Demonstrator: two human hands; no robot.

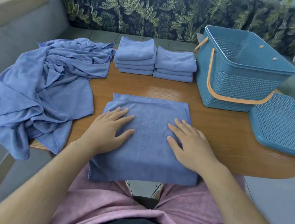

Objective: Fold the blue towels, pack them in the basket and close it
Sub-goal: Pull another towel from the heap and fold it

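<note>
A person sits at a wooden table (163, 91), seen from above through a head-worn camera. Both hands lie flat on a partly folded blue towel (146, 148) at the near edge of the table, straight in front of the person; its near edge hangs over the table edge toward the lap. The left hand (108, 127) rests palm down on the left part of the towel, fingers straight and spread, gripping nothing. The right hand (189, 142) rests palm down on the right part in the same way, fingers extended and relaxed. The far edge of the towel shows an under layer peeking out beyond the upper fold. To the left, a loose heap of unfolded blue towels (43, 85) covers the left side of the table and spills over its edge. At the far side of the table stand two neat stacks of folded blue towels, the left stack (135, 57) just beside the right stack (175, 65). To the right of these stands an open teal woven-pattern basket (236, 79) with orange handles (210, 76); no towels can be seen inside it. Its teal perforated lid (281, 125) lies flat on the table, just beside the basket, nearer the person. Behind the table runs a bench with a leaf-patterned backrest (155, 7). The person wears pink shorts (132, 206).
</note>
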